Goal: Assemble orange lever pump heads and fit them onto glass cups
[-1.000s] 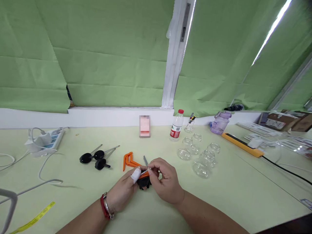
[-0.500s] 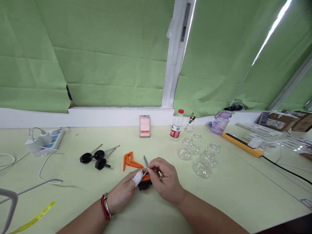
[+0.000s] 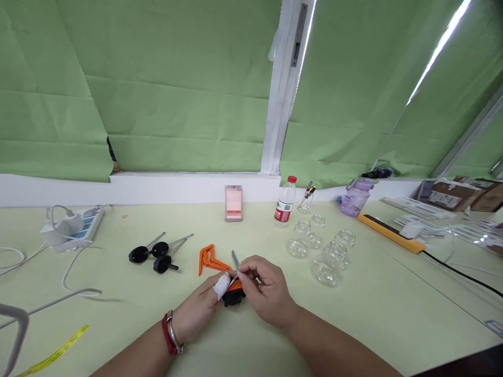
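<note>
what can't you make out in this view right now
- fingertips of the left hand: head view, hidden behind the black and orange part
- screen of the phone: head view, pixelated
- far end of the yellow strip: head view, cut off by the bottom edge

A purple bottle (image 3: 355, 198) stands left of brown boxes (image 3: 451, 196)

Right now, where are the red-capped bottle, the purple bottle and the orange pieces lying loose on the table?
Red-capped bottle (image 3: 283, 209): head view, on its label.
Purple bottle (image 3: 353, 201): head view, on its body.
Orange pieces (image 3: 218, 265): head view, on the lower arm.
</note>
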A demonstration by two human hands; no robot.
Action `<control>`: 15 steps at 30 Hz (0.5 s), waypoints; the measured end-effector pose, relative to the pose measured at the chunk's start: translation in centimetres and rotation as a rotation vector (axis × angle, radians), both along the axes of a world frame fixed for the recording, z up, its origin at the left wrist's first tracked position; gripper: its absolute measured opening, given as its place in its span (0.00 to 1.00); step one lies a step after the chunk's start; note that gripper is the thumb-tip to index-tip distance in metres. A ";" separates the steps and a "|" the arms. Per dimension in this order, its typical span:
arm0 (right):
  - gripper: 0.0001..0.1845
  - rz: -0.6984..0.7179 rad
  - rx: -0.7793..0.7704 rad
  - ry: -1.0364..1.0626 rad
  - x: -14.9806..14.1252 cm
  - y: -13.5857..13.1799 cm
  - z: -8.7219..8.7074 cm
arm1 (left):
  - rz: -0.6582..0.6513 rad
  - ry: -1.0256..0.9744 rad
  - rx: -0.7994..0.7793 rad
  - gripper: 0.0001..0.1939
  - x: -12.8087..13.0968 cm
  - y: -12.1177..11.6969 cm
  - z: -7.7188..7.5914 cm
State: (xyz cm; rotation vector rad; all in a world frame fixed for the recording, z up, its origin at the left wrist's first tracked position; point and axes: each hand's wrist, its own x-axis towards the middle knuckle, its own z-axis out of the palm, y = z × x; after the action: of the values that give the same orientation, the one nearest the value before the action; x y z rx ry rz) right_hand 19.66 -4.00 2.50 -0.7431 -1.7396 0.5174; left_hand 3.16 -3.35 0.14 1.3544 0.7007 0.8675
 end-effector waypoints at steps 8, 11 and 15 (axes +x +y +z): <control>0.08 0.047 0.038 -0.040 -0.1 0.2 -0.2 | 0.010 0.038 0.036 0.22 -0.2 0.1 -0.3; 0.09 0.069 0.052 -0.053 0.0 0.3 -0.1 | 0.015 0.042 0.030 0.22 -0.2 0.1 -0.3; 0.11 0.082 0.070 -0.078 0.0 0.1 0.1 | 0.018 0.037 0.020 0.23 -0.1 0.1 -0.3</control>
State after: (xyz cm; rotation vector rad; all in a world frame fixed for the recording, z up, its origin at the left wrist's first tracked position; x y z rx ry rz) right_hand 19.65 -3.86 2.63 -0.6523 -1.8569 0.4860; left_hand 3.10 -3.28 -0.12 1.3873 0.7351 0.8676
